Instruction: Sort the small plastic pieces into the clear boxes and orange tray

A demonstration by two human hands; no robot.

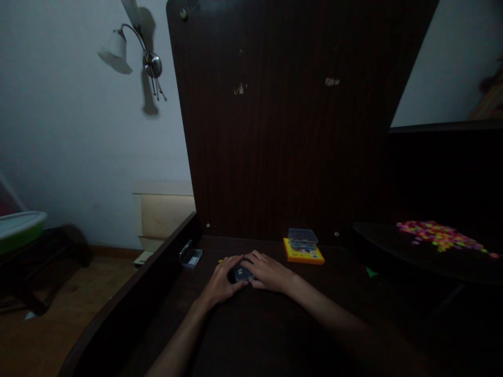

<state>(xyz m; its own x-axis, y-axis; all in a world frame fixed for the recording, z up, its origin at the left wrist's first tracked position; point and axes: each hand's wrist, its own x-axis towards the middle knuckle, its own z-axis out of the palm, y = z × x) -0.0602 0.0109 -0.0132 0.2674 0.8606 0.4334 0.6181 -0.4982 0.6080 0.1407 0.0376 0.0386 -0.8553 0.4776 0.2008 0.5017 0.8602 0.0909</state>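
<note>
My left hand [221, 281] and my right hand [267, 272] rest side by side on a dark wooden desk [251, 335], fingers curled around a small grey plate-like object [241, 273] held between them. The light is dim and the object's details are hard to make out. A tiny yellow piece [220, 261] lies just beyond my left fingertips. Behind my right hand sits an orange flat box [303, 254] with a clear plastic container [302, 237] on top of it.
A small open clear case [190, 257] lies at the desk's left edge. A heap of colourful small pieces [442, 235] covers a dark round tray [393, 246] at right. A tall dark back panel [283, 120] rises behind. A wall lamp [133, 52] hangs at left.
</note>
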